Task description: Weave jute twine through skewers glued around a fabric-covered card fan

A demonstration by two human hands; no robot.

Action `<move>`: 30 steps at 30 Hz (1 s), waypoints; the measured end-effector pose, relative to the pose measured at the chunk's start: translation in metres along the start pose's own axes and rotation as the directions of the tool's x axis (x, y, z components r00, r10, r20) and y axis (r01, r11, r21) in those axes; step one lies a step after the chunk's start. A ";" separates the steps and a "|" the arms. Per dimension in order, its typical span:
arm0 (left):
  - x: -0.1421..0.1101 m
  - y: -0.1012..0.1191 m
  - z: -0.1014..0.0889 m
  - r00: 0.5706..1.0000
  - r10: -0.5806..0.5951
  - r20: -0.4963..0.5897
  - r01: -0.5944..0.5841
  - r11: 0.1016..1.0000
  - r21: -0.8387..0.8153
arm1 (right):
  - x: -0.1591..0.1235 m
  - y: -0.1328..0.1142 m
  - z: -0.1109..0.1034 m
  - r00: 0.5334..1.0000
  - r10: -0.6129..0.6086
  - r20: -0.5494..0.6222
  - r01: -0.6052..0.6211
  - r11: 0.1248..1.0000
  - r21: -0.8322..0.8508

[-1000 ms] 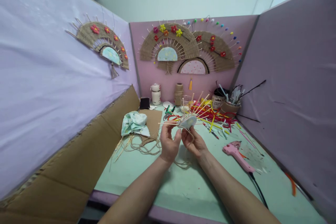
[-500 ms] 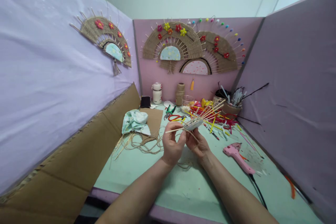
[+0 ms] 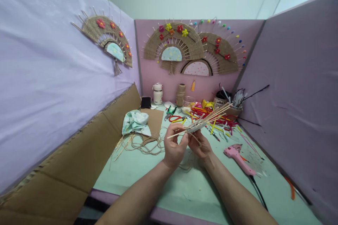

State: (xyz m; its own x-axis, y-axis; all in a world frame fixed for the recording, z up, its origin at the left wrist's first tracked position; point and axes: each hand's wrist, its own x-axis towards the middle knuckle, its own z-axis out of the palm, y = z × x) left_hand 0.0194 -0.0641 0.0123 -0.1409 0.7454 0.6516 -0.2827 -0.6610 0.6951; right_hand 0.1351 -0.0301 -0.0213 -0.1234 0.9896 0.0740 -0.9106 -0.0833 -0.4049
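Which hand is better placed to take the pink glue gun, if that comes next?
The right hand, probably: the glue gun lies to its right, farther from the left hand. Both hands hold the stick fan, so the left would need to support it alone.

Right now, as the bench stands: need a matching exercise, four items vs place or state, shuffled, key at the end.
Column 1
1. Stick assembly
2. Glue gun
3. Patterned cloth
4. Twine spool

Column 2
A. Crumpled, partly over a flat cardboard piece
B. Standing upright before the pink back panel
C. Held up in both hands
D. Pink, lying on the table with a black cord

Pairs: 1-C, 2-D, 3-A, 4-B
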 end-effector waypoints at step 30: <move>0.006 -0.001 0.003 0.989 -0.150 -0.019 0.145 0.978 -0.150 | 0.002 -0.005 -0.003 1.000 -0.012 0.023 0.012 1.000 -0.002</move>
State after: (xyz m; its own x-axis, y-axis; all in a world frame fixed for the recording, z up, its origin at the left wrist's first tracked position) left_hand 0.0218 -0.0593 0.0166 -0.1148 0.8373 0.5345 -0.4391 -0.5254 0.7288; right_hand 0.1406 -0.0271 -0.0223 -0.1211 0.9876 0.0999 -0.9113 -0.0707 -0.4057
